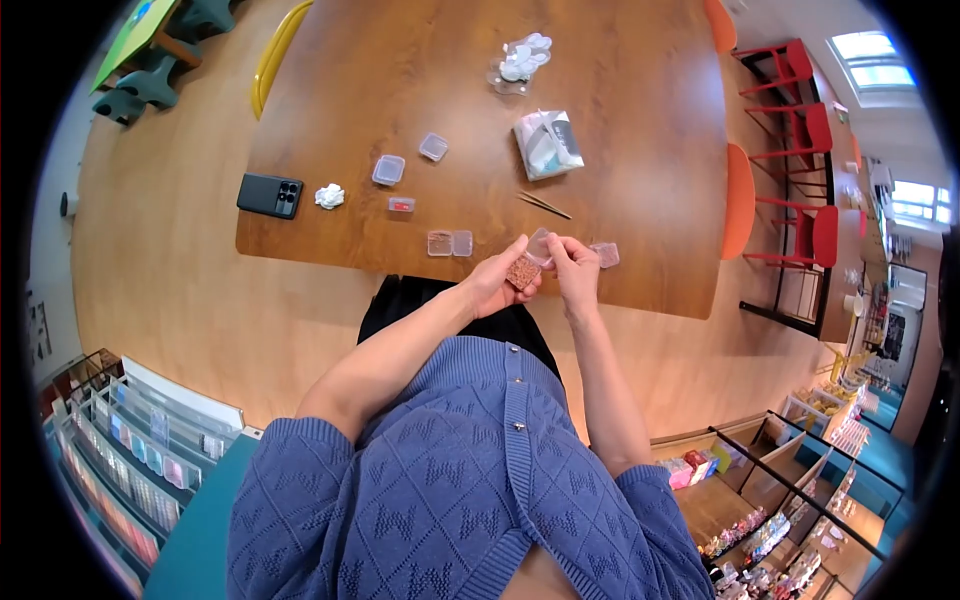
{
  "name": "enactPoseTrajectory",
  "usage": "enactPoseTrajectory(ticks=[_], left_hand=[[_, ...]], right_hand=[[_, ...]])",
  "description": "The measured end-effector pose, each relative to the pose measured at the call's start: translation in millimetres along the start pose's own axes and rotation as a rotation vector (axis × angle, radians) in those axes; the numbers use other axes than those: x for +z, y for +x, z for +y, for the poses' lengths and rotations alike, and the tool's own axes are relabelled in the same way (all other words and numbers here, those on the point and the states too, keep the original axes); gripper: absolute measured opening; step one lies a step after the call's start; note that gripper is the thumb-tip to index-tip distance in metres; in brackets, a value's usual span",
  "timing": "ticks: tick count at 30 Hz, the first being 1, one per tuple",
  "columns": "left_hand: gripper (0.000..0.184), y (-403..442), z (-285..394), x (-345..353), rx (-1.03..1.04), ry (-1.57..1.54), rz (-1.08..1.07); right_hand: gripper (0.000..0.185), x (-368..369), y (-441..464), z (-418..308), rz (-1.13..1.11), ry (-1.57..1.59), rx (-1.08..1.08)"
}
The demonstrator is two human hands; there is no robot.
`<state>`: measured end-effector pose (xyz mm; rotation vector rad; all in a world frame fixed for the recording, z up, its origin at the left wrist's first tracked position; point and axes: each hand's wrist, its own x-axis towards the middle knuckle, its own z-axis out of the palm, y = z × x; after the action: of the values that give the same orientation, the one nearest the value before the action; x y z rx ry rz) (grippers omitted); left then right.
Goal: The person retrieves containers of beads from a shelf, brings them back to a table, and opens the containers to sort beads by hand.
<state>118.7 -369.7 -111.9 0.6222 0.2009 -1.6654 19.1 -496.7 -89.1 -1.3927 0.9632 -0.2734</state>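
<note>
My left hand (492,287) grips a small clear plastic box (522,271) full of tiny reddish-brown pieces, just over the table's near edge. The raised clear lid (539,243) of this box is pinched by my right hand (573,262). Right of my hands, a box with pinkish contents (605,254) lies on the table. To the left lies an opened clear box (441,243) with some reddish-brown bits in it. Tweezers (545,205) rest on the wood beyond my hands.
On the wooden table (400,60) are a box with a red item (401,205), two pale plastic boxes (388,170), a crumpled white tissue (329,196) and a black phone (270,196). Farther back are a white soft pack (548,145) and a container of white pieces (522,60). Orange chairs (739,200) stand right.
</note>
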Motion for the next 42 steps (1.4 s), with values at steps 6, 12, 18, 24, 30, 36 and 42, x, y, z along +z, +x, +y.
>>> enactPoseTrajectory(ticks=[6, 12, 18, 24, 30, 36, 42], left_hand=[[0.057, -32.6, 27.6, -12.8, 0.183, -0.045, 0.060], [0.059, -97.2, 71.9, -46.0, 0.385, -0.060, 0.199], [0.059, -140.8, 84.5, -87.2, 0.475, -0.095, 0.230], [0.059, -144.5, 71.9, -97.6, 0.493, -0.165, 0.273], [0.060, -111.7, 58.6, -89.5, 0.450, -0.195, 0.266], [0.060, -66.4, 54.0, -62.0, 0.448, -0.197, 0.251], [0.060, -44.5, 47.1, -40.3, 0.386, -0.131, 0.150]], right_hand=[[0.023, 33.9, 5.4, 35.0, -0.042, 0.203, 0.079], [0.074, 76.0, 7.6, 75.3, -0.268, -0.106, -0.109], [0.072, 105.1, 27.7, 69.3, -0.360, -0.287, -0.312], [0.052, 107.4, 24.9, 67.8, -0.391, -0.334, -0.305], [0.043, 86.4, -10.7, 21.5, -0.346, -0.151, -0.237], [0.039, 59.5, -25.4, -32.8, -0.372, -0.333, -0.354], [0.039, 39.9, -23.4, -48.9, -0.354, -0.282, -0.379]])
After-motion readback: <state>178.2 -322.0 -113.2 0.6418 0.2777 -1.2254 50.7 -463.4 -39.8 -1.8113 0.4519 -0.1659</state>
